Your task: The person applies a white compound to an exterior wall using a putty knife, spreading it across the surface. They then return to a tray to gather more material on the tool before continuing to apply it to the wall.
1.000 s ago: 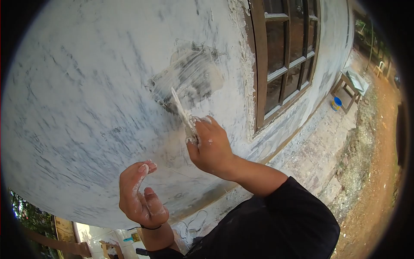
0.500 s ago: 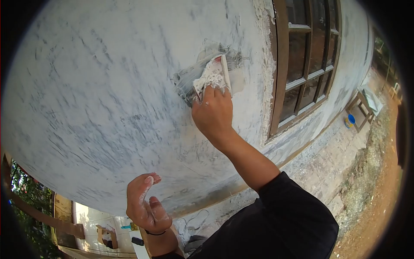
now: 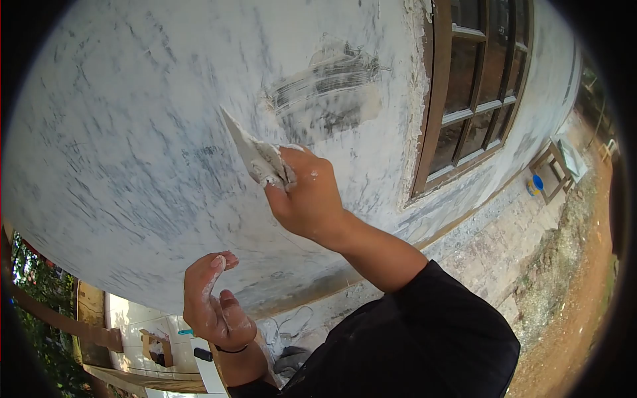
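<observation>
My right hand point(image 3: 306, 196) grips a flat putty scraper point(image 3: 251, 151) smeared with white putty, fingers and thumb wrapped round its near end. The blade is tilted, its tip pointing up and left in front of the whitish, grey-streaked wall point(image 3: 166, 139). Up and right of the blade is a dark grey patch point(image 3: 325, 86) with pale swipe marks across it. My left hand point(image 3: 215, 305) hangs in front of the lower wall, fingers bent and apart from the thumb, with nothing between them. White putty coats its fingertips, and a dark band circles the wrist.
A brown-framed window point(image 3: 464, 93) with several panes stands to the right, rough putty along its edge. Farther off are a blue bucket point(image 3: 535, 185) and a wooden frame point(image 3: 554, 172). At lower left, a torn cardboard box point(image 3: 157, 349) and a black object point(image 3: 203, 355) lie near white tiles.
My right hand has moved the scraper down and left off the grey patch, turning the blade, and the patch now shows more swipe marks. My left hand has shifted slightly in view.
</observation>
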`<state>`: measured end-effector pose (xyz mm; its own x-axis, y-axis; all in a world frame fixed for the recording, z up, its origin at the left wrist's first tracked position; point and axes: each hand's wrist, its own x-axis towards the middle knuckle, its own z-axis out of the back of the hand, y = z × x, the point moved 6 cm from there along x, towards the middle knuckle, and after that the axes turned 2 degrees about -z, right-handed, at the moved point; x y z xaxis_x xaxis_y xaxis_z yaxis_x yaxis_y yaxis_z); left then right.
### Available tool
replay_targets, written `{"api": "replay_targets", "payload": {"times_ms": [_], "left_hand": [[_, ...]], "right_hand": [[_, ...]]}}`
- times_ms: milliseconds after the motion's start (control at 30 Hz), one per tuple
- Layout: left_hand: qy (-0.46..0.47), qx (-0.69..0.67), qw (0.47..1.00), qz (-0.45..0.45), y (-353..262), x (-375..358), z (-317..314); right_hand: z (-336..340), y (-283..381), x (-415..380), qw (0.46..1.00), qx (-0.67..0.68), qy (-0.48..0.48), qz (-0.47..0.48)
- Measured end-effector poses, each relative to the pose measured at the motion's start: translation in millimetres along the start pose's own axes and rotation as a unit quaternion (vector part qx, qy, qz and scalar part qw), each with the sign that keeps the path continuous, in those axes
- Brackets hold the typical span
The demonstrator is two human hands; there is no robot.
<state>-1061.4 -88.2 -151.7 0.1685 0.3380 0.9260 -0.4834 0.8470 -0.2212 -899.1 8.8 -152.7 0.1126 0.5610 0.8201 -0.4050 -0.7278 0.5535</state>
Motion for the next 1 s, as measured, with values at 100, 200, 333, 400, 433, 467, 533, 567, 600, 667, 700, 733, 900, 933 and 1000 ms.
{"api": "replay_targets", "payload": {"times_ms": [100,200,333,400,433,467,533,567,600,667,700,733,900,933,1000], "left_hand": [[0.008,-0.026,1.000,0.005,1,1,-11],[0.025,-0.056,0.998,-0.007,0,6,-24],[0.053,-0.080,0.995,-0.023,2,8,-36],[0.053,-0.082,0.995,-0.031,4,7,-38],[0.052,-0.084,0.995,-0.031,4,7,-39],[0.053,-0.088,0.994,-0.027,5,7,-39],[0.053,-0.091,0.994,-0.021,7,6,-37],[0.050,-0.096,0.994,-0.018,6,7,-37],[0.046,-0.100,0.994,-0.017,7,7,-36],[0.047,-0.098,0.994,-0.022,8,8,-34],[0.051,-0.094,0.994,-0.026,9,8,-33],[0.053,-0.094,0.994,-0.024,10,8,-31],[0.033,-0.089,0.995,-0.007,15,5,-21],[0.032,-0.088,0.996,-0.006,17,3,-18],[0.024,-0.074,0.997,0.013,24,0,-12]], "right_hand": [[37,-44,14,0.996,0.034,-0.058,-0.062],[71,-88,28,0.986,0.034,-0.111,-0.121],[110,-105,33,0.975,-0.069,-0.185,-0.101],[129,-112,33,0.963,-0.113,-0.208,-0.129],[136,-109,32,0.963,-0.116,-0.208,-0.128],[141,-107,29,0.961,-0.122,-0.203,-0.146],[146,-98,23,0.957,-0.123,-0.170,-0.199],[144,-94,17,0.957,-0.124,-0.168,-0.200],[146,-83,13,0.959,-0.111,-0.221,-0.139],[146,-71,4,0.946,-0.145,-0.283,-0.068],[141,-70,5,0.946,-0.145,-0.283,-0.069],[128,-62,9,0.927,-0.269,-0.256,-0.047],[52,-63,24,0.904,-0.394,-0.168,-0.002],[46,-59,26,0.904,-0.393,-0.167,-0.002],[38,-56,31,0.918,-0.362,-0.158,-0.046]]}}
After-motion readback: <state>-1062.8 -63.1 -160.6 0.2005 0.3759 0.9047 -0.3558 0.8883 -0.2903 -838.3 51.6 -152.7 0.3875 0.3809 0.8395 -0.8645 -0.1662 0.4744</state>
